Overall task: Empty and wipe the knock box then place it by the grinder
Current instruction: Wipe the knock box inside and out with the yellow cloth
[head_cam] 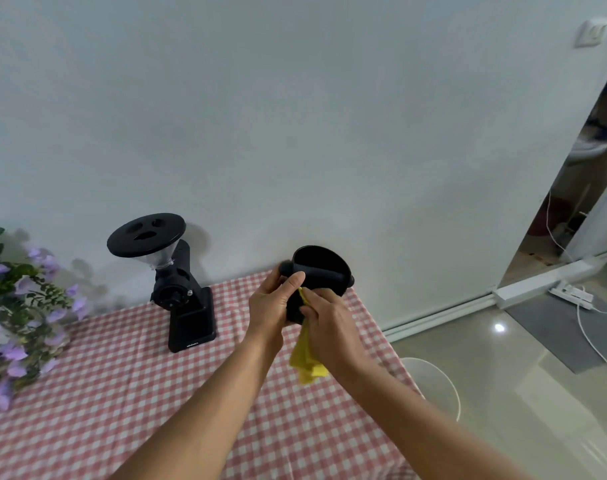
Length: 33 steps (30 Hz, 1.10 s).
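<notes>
Black knock box, seemingly empty, tilted in left hand's grip; right hand pinching yellow cloth.

head cam, looks fwd+down, close over table.

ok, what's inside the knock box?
The knock box is tilted, mouth toward the camera: a bar crosses it, and the visible upper interior looks dark and empty. The bottom, below the bar, is hidden. The yellow cloth is outside, against its side.
</notes>
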Each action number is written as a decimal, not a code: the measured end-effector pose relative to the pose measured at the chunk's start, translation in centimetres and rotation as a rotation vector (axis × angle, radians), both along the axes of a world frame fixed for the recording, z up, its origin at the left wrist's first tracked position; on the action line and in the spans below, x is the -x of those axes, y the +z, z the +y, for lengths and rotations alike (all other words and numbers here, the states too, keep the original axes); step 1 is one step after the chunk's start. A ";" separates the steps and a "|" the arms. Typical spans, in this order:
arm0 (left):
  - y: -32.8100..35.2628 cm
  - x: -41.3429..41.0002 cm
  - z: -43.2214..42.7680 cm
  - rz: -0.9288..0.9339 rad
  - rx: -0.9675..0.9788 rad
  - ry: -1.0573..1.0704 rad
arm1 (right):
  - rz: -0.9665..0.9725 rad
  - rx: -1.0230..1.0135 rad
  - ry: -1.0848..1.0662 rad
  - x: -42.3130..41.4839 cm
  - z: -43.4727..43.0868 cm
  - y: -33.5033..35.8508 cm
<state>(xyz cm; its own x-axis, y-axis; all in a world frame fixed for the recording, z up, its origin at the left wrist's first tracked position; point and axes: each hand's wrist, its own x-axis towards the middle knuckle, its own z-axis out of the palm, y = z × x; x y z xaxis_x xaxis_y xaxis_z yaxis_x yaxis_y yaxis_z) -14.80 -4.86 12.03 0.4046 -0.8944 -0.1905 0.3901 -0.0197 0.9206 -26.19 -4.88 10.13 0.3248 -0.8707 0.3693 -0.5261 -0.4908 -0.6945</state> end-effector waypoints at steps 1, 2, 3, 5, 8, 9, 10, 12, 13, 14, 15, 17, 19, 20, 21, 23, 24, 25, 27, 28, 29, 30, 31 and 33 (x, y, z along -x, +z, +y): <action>0.0 0.0 0.0 -0.001 0.002 -0.004 | -0.063 -0.041 -0.010 -0.5 0.2 0.3; 0.0 -0.2 0.0 -0.003 0.008 -0.001 | -0.065 -0.034 -0.006 -0.6 0.1 0.3; -0.1 -0.5 0.0 -0.008 0.012 0.009 | -0.004 0.007 0.012 -0.3 -0.1 0.2; -0.1 -1.5 0.0 -0.033 0.009 0.027 | 0.267 0.118 0.047 0.9 -0.8 -0.3; -0.5 -2.0 0.2 -0.073 0.018 0.021 | 0.462 0.099 0.043 1.9 -1.6 0.0; -0.6 -1.8 0.3 -0.066 0.022 0.021 | 0.421 0.092 0.034 1.5 -1.4 0.2; -0.7 -1.5 0.3 -0.058 0.024 0.019 | 0.314 0.083 0.036 0.7 -1.1 0.4; -0.6 -1.0 0.3 -0.047 0.030 0.005 | 0.047 0.015 0.046 -0.7 -0.2 0.5; -0.4 -1.1 0.3 -0.042 0.030 0.010 | -0.049 -0.011 0.058 -0.9 0.0 0.3; -0.1 -1.4 0.2 -0.043 0.030 0.015 | -0.062 0.030 0.083 -0.6 -0.1 0.0; 0.2 -2.0 0.2 -0.058 0.032 0.011 | 0.010 0.129 0.116 0.0 -0.3 -0.3; 0.8 -3.2 0.3 -0.119 0.015 -0.029 | 0.268 0.333 0.200 2.0 -1.6 -0.9; 1.1 -4.5 0.4 -0.170 -0.019 -0.088 | 0.466 0.447 0.274 3.9 -3.1 -0.3; 1.1 -5.0 0.4 -0.188 -0.040 -0.119 | 0.483 0.479 0.320 4.6 -3.6 0.1; 1.1 -5.5 0.4 -0.203 -0.063 -0.144 | 0.465 0.505 0.351 5.1 -4.0 0.5; 1.0 -6.1 0.3 -0.225 -0.092 -0.180 | 0.293 0.499 0.320 5.4 -4.0 1.6; 0.9 -6.3 0.3 -0.229 -0.094 -0.200 | 0.149 0.432 0.240 5.2 -4.0 2.3; 0.8 -6.4 0.3 -0.228 -0.091 -0.216 | 0.000 0.330 0.133 4.9 -4.0 3.0; 0.6 -6.2 0.4 -0.204 -0.066 -0.249 | -0.123 0.121 -0.042 3.9 -4.6 4.6; 0.5 -5.8 0.5 -0.193 -0.052 -0.266 | -0.087 0.054 -0.071 3.4 -4.9 5.2; 0.3 -5.4 0.4 -0.192 -0.041 -0.286 | -0.028 0.005 -0.063 2.7 -5.0 5.7; 0.2 -5.0 0.4 -0.200 -0.035 -0.309 | 0.036 -0.025 -0.039 2.1 -5.0 6.0; 0.1 -4.7 0.4 -0.212 -0.029 -0.330 | 0.089 -0.036 -0.016 1.6 -4.7 6.1; 0.1 -4.6 0.4 -0.229 -0.022 -0.354 | 0.125 -0.038 -0.007 0.9 -4.3 6.1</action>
<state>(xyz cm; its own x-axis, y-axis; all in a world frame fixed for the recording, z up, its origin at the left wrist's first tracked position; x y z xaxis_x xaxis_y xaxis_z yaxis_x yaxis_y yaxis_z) -10.23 -4.47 12.13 0.1072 -0.9825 -0.1521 0.1413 -0.1363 0.9805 -27.14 -9.18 16.26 0.3604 -0.8858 0.2924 -0.6131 -0.4612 -0.6414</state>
